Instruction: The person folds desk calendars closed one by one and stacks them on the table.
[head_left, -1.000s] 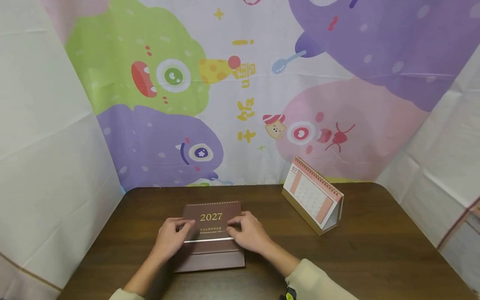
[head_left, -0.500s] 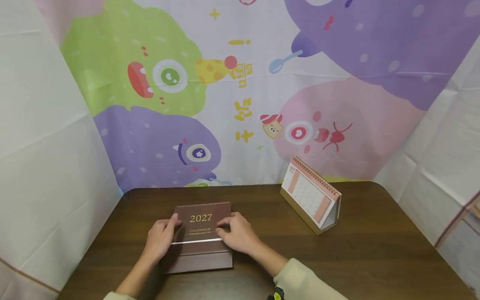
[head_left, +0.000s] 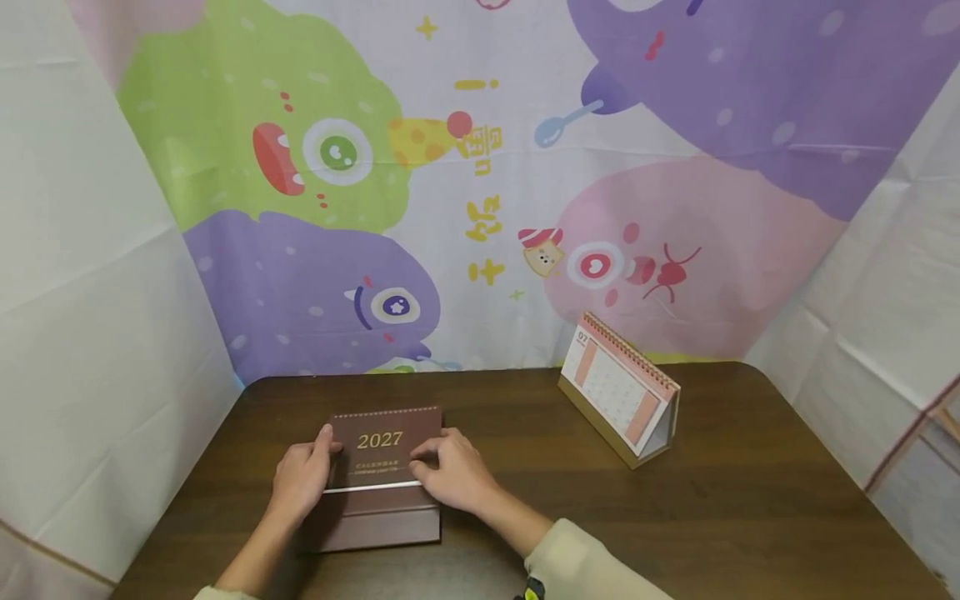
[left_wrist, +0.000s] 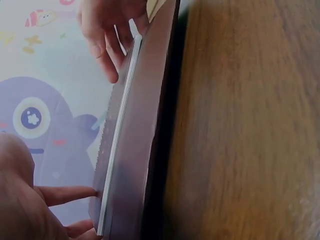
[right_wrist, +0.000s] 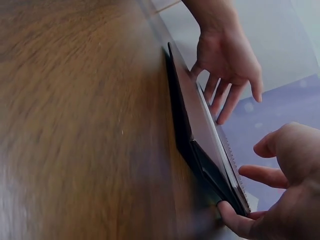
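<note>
Where pale sleeves [head_left: 588, 562] end nearest the viewer, the left hand [head_left: 300, 475] and the right hand [head_left: 457, 475] grip opposite sides of a brown calendar [head_left: 382, 458], to the left on a dark wooden table [head_left: 675, 525]; whether its base touches the wood, I cannot tell. Gold lettering [head_left: 380, 440] on its cover reads 2027, and spiral binding [head_left: 386, 411] runs along its far edge. Farther back, on the right, stands a pink-and-white desk calendar [head_left: 618, 387], tent-shaped. Beyond hangs a cloth backdrop [head_left: 480, 325] with cartoon monsters.

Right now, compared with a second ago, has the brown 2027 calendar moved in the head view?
Yes: the brown calendar has moved left, farther from the pink calendar, which stands in its place on the table.
</note>
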